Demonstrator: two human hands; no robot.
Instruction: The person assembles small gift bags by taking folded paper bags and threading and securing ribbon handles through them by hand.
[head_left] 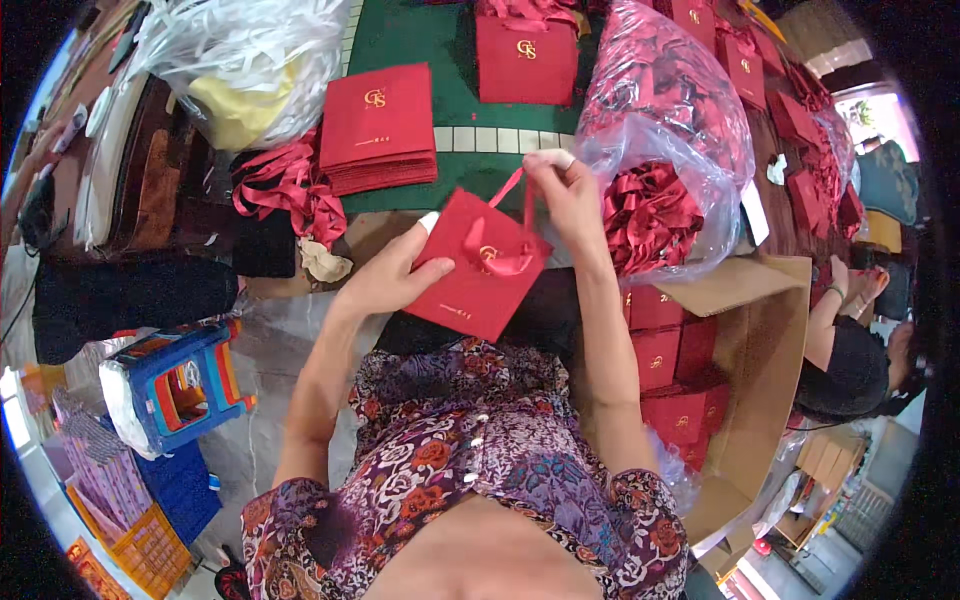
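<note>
A small red gift bag (pixel 463 285) with a gold emblem is held tilted above my lap. My left hand (pixel 382 277) grips its left side, thumb on the front face, a white covering on one fingertip. To the upper right, my right hand (pixel 566 190) pinches a red ribbon (pixel 529 205) that runs down to the bag's upper edge. One ribbon loop lies across the bag's front. White tape or a cot covers a finger of the right hand too. A stack of flat red bags (pixel 378 130) lies beyond my left hand, with loose red ribbons (pixel 290 195) beside it.
An open plastic bag of red ribbons (pixel 652 218) sits right of my right hand. Below it stands a cardboard box (pixel 765 370) holding red bags. More red bags (pixel 525 65) lie farther back. A blue stool (pixel 180 390) is at left; another person (pixel 850 350) sits far right.
</note>
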